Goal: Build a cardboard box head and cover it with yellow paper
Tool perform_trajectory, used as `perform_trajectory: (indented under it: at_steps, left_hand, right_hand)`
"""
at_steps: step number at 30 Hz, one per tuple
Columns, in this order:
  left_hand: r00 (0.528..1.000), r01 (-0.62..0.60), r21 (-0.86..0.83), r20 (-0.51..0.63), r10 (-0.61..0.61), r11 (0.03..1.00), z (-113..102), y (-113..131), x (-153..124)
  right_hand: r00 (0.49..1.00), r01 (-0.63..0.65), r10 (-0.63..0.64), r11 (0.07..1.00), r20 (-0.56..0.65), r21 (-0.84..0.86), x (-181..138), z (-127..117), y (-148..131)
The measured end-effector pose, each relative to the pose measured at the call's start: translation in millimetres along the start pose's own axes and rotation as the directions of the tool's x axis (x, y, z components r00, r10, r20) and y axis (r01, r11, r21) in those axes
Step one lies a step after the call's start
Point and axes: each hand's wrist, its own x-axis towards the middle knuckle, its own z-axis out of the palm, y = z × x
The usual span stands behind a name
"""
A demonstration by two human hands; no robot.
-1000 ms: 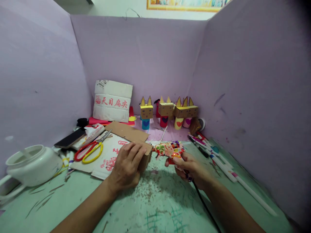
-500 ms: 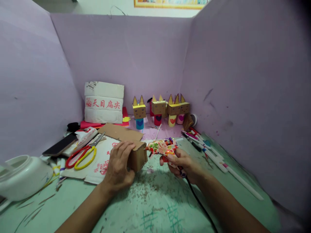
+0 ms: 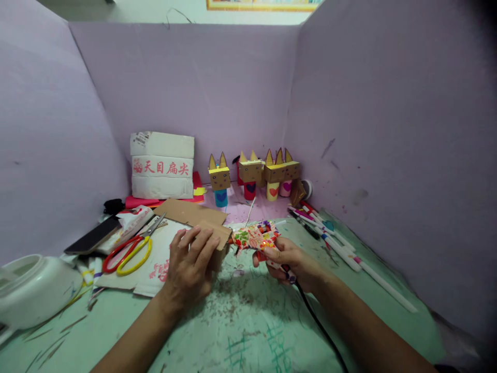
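Near the middle of the green table point(image 3: 217, 347), our left hand point(image 3: 190, 264) is closed over a small cardboard box point(image 3: 218, 233), fingers laid across its top. To the right, our right hand point(image 3: 289, 259) grips what looks like a glue gun point(image 3: 254, 238) in flowered wrapping, a small red light lit on it; the nozzle point(image 3: 230, 240) points left and meets, or all but meets, the box's right edge. So the box sits under the left hand, between that palm and the gun's tip. Whether it rests on the table or is held just above, we cannot tell.

Progress, as we judge it: the box has its shape, and its right edge is at the gluing stage. No ears or coloured base show on it, though the hand hides much. No bead of glue is clear enough for us to log.

Outward: a black cord point(image 3: 318, 318) runs from the gun toward the near side. Loose scraps point(image 3: 236, 300) litter the table, near side of the box. Left, scissors point(image 3: 146, 236) lie on a white printed board point(image 3: 153, 282); right, a spread of pens point(image 3: 344, 255). Far side, well apart from the hands, at least four box-headed figures point(image 3: 220, 180) stand upright, eared, hearts on their bases; these look assembled to us.
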Motion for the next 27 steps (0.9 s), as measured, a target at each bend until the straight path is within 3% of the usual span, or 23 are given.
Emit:
perform_trajectory:
  at_steps: [7,9,11,14,17,23,27]
  left_hand:
    - [0.997,-0.071,0.061,-0.026,0.073,0.996,-2.7,-3.3,-1.4]
    - [1.000,-0.005,-0.003,-0.013,0.005,1.000,-2.7,-3.2,-0.5]
    - [0.989,0.149,-0.133,0.012,-0.149,0.980,-2.8,-3.4,0.3]
    - [0.913,0.408,-0.338,0.130,-0.388,0.848,-3.0,-4.0,0.4]
    - [0.843,0.538,-0.439,0.257,-0.473,0.720,-3.4,-3.0,0.7]
    - [0.803,0.596,-0.530,0.372,-0.466,0.603,-5.5,-3.0,1.6]
    - [0.771,0.636,-0.678,0.537,-0.343,0.368,-1.9,-12.5,-5.5]
  right_hand:
    - [1.000,-0.019,0.019,1.000,-0.006,0.000,-0.6,-6.5,-0.4]
    - [1.000,-0.009,0.009,1.000,-0.023,0.013,-0.7,-9.6,-1.0]
    - [0.998,0.007,-0.005,1.000,-0.062,0.030,-0.8,-11.2,-1.7]
    - [0.988,0.049,-0.048,0.999,-0.144,-0.002,-0.6,-10.1,-2.1]
    - [0.972,0.124,-0.147,0.984,-0.183,-0.131,-0.4,-6.8,-0.9]
    - [0.919,0.266,-0.353,0.884,-0.176,-0.384,-1.5,-4.3,-0.1]
    - [0.947,0.252,-0.308,0.891,-0.095,-0.378,-3.0,-8.5,-1.3]
